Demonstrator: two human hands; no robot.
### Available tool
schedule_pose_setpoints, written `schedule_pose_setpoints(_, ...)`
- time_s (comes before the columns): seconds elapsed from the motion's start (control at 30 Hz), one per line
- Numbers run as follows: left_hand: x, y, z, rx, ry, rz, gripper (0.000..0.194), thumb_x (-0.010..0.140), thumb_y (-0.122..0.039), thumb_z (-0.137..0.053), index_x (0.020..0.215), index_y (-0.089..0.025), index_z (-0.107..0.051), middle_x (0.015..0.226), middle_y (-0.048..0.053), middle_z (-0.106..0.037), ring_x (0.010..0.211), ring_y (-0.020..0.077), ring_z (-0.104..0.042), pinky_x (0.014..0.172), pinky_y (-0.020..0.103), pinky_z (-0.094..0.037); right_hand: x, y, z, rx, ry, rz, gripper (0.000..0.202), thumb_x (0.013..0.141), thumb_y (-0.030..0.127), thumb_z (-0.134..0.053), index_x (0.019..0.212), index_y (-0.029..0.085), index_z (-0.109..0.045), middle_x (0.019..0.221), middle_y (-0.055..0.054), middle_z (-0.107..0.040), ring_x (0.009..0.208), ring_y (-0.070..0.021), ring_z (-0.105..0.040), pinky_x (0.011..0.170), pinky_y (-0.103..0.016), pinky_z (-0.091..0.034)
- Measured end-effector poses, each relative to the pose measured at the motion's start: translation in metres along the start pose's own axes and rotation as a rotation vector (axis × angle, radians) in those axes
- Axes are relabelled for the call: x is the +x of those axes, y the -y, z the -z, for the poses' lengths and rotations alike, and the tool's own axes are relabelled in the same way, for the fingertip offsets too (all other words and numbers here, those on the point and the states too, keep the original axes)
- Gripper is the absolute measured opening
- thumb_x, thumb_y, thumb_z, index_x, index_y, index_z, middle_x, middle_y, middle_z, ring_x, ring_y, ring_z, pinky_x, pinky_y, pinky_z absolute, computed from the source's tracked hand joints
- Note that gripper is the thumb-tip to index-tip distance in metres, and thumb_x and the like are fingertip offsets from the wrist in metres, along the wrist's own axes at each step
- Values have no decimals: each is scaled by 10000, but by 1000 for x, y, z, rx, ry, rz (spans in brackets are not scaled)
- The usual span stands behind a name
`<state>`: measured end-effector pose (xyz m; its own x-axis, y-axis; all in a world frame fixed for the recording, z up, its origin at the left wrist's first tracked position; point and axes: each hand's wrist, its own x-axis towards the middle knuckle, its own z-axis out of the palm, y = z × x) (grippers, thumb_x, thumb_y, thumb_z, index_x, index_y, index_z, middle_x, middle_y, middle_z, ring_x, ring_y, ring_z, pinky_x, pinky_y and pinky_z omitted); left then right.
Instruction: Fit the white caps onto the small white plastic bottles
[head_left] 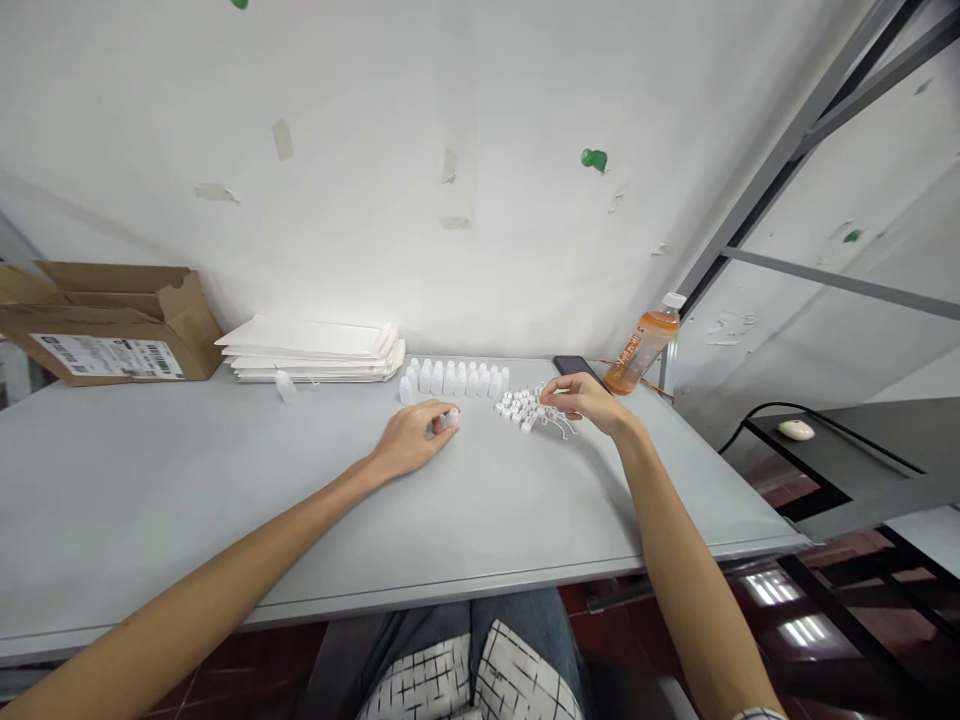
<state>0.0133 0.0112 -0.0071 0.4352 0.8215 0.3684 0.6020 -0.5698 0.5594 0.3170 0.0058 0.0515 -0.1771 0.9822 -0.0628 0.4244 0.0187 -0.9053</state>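
Observation:
My left hand is closed around a small translucent white bottle at the middle of the table. Just behind it stand several like bottles, grouped in rows. To their right lies a loose pile of small white caps, with thin white curved pieces at its right side. Over the right edge of this pile is my right hand, its fingertips pinched together; whatever they hold is too small to make out.
One more small bottle stands in front of a stack of white sheets. An open cardboard box is at the left. Behind my right hand are a dark phone and an orange drink bottle.

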Motion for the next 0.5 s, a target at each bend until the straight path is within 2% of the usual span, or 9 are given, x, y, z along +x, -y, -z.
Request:
schedule_pose_setpoints(0.1, -1, -1, -1, 3, -11, -22, 272, 832, -361, -540, 1021, -217, -672, 752, 3, -662, 658, 155, -595, 564, 250, -422, 2, 0, -2, 152, -65, 56, 227, 617, 349, -715, 667, 144, -634, 804, -51, -633, 508, -48, -326, 437, -223, -206)
schedule_pose_setpoints(0.17, -1, -1, -1, 11, -14, -37, 272, 840, -360, -531, 1024, -216, -670, 755, 4, -659, 661, 154, -593, 569, 250, -423, 4, 0, -5, 251, -65, 74, 241, 630, 361, -720, 677, 151, -610, 902, -78, -669, 486, -42, -330, 431, -229, -200)
schedule_pose_setpoints(0.33, -3, -2, -2, 25, 5, -58, 263, 851, -336, -529, 1043, -215, -662, 786, 0, -658, 647, 145, -574, 583, 254, -422, 6, 4, -20, 379, 8, 96, 275, 672, 393, -726, 716, 172, -568, 765, -53, -689, 403, -41, -332, 419, -240, -204)
schedule_pose_setpoints(0.5, -3, -3, -3, -1, 23, -47, 271, 853, -331, -542, 1063, -206, -661, 806, 9, -662, 672, 152, -577, 600, 259, -423, 10, 14, -45, 284, 100, 108, 256, 721, 383, -700, 753, 158, -582, 744, -38, -688, 371, -33, -367, 395, -218, -211)
